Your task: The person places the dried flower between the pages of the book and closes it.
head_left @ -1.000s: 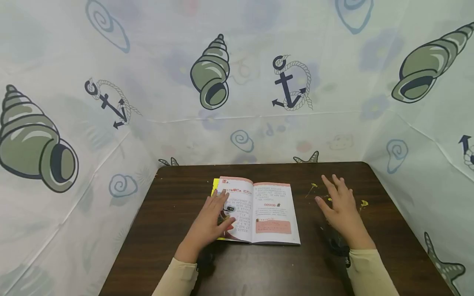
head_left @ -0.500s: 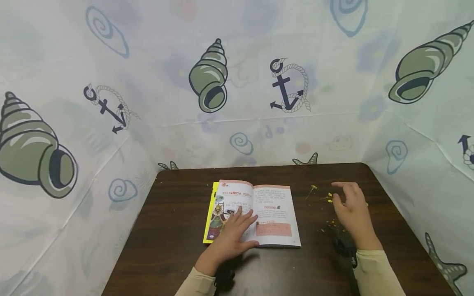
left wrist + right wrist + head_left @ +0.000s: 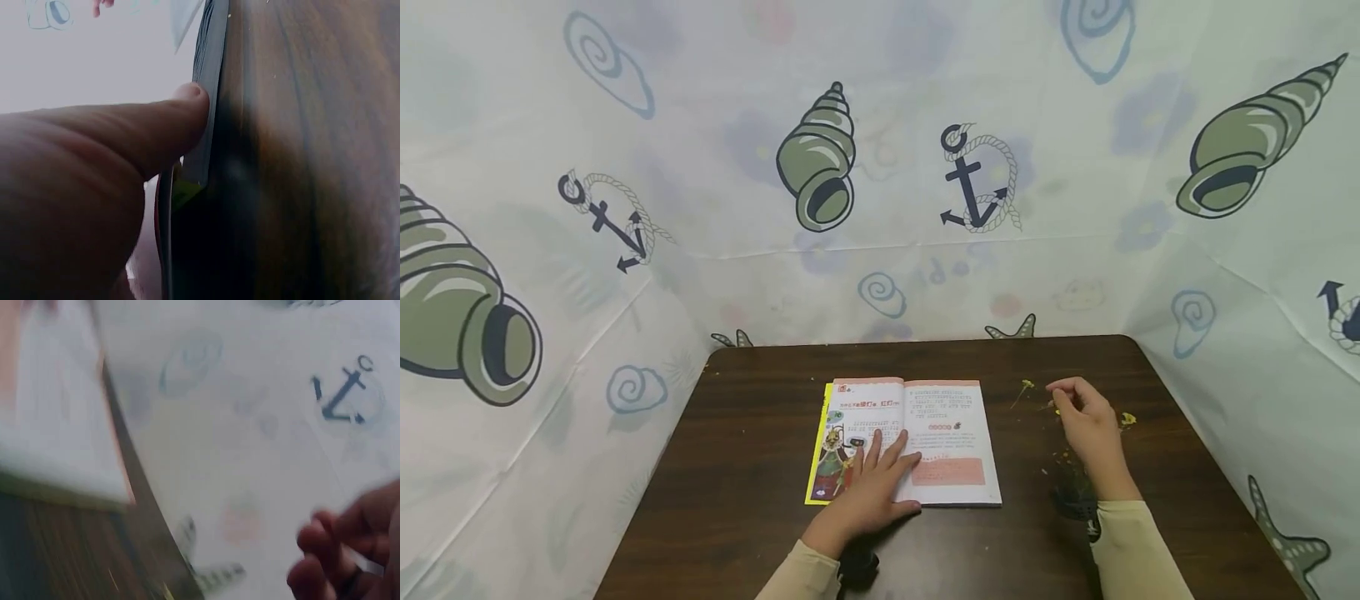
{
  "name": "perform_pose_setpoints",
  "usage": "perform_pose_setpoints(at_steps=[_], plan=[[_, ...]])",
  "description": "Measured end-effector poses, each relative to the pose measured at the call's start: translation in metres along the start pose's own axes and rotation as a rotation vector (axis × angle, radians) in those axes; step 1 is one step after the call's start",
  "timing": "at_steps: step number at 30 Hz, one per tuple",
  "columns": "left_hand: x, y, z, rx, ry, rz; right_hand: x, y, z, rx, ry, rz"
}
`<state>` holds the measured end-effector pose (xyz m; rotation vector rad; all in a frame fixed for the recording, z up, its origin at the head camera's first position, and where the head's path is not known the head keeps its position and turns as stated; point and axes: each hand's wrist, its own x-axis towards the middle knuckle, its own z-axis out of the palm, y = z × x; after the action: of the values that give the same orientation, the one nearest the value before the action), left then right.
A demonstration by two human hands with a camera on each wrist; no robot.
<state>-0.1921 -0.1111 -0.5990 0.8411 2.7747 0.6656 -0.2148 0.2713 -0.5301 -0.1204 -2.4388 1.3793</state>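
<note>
An open book (image 3: 953, 442) with printed pages and a yellow edge lies on the brown table. My left hand (image 3: 871, 492) rests with spread fingers across the lower part of the pages, over the middle fold. Its thumb (image 3: 169, 119) lies at the book's near edge in the left wrist view. To the right of the book my right hand (image 3: 1090, 427) is over small dried yellow flowers (image 3: 1057, 412), its thumb and index fingertips close together. In the right wrist view its curled fingers (image 3: 312, 540) look blurred; I cannot tell whether they hold a stem.
One thin-stemmed yellow flower (image 3: 1027, 385) lies between the book and the right hand, another flower (image 3: 1127, 420) beyond that hand. More flower bits (image 3: 1063, 457) lie by the right wrist. A patterned cloth (image 3: 917, 192) surrounds the table (image 3: 737, 433) at the back and sides.
My left hand has moved right and down from the left page onto the middle of the book. My right hand's spread fingers have drawn together over the flowers.
</note>
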Motion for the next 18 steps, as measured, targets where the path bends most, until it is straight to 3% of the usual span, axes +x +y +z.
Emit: perform_pose_setpoints(at_steps=[4,12,18], plan=[[0.001,-0.002,-0.004,-0.051,-0.041,0.000,0.014,0.002,0.023,0.132,-0.056,0.164],[0.004,-0.008,-0.004,-0.101,-0.074,-0.025,0.030,0.037,0.074,-0.052,-0.248,0.283],[-0.003,-0.012,-0.004,-0.197,-0.092,-0.026,0.029,0.051,0.078,0.076,-0.256,0.375]])
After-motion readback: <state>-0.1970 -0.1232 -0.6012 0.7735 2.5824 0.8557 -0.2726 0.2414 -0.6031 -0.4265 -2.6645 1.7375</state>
